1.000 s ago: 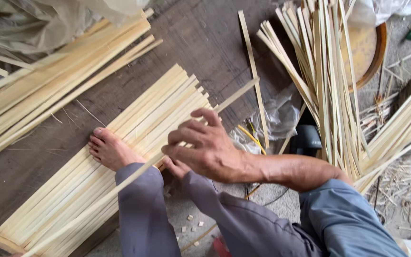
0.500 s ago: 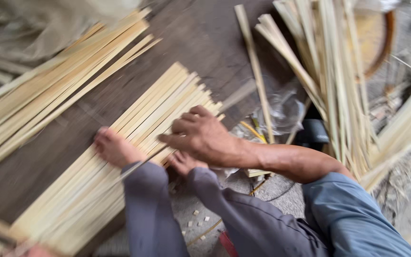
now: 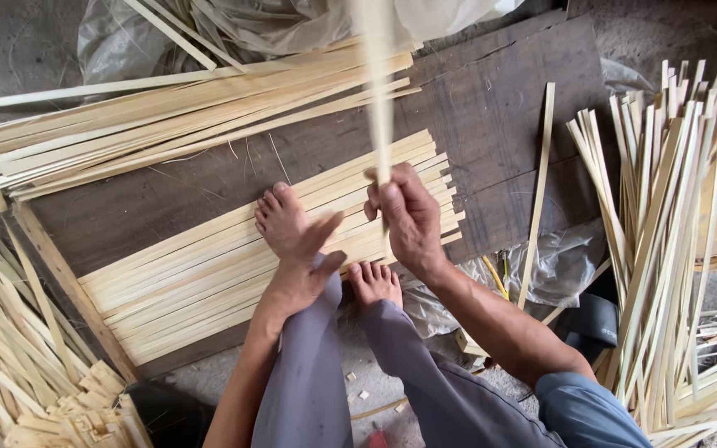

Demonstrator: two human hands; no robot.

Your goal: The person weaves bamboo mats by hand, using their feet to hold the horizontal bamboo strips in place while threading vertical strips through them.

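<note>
Bamboo strip (image 3: 378,91), blurred, held upright in closed right hand (image 3: 408,217) above flat strip mat (image 3: 209,265). Left hand (image 3: 302,270) open, empty, over mat's near edge.

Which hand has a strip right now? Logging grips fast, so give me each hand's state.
Left hand: open, holds nothing, over the left foot.
Right hand: closed on an upright bamboo strip.

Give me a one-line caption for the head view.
Right hand lifts a bamboo strip over laid strips pinned by a foot; left hand open.
</note>
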